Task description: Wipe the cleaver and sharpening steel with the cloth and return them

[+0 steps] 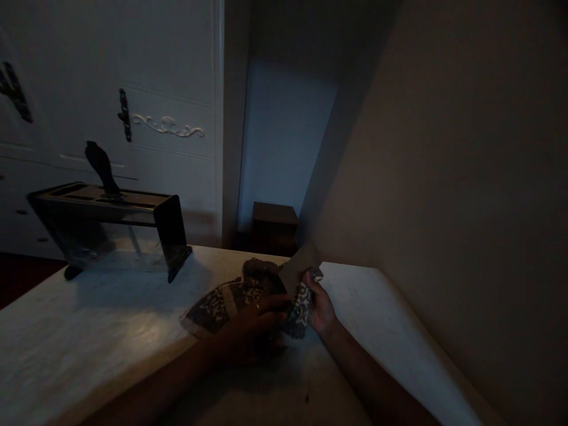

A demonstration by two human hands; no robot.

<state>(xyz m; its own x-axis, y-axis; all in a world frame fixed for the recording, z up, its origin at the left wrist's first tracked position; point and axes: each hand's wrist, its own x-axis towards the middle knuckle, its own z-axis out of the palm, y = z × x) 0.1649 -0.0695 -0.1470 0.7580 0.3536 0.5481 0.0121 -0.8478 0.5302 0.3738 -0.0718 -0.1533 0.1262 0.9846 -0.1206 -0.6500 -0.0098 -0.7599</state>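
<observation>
the handling looks midway: the right hand (321, 306) pinches patterned cloth (300, 310) against a broad blade (300, 267), bare above its fingers, while the left hand (251, 328) curls nearby, hold unclear.

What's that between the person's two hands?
In the head view, a fold of patterned cloth lies between the left hand and right hand; a broad, flat, blade-like piece rises above it.

1. Super dim overall, bluish on the white cabinet (173, 65), browner on the right-hand wall (444, 189).
2. Soft glare patch on the tabletop (142, 322), left side.
3. Left hand (255, 325) is pretty murky, detail's mostly gone.
4. Corners go dark, and wide-angle stretch tilts the left edge.
</observation>
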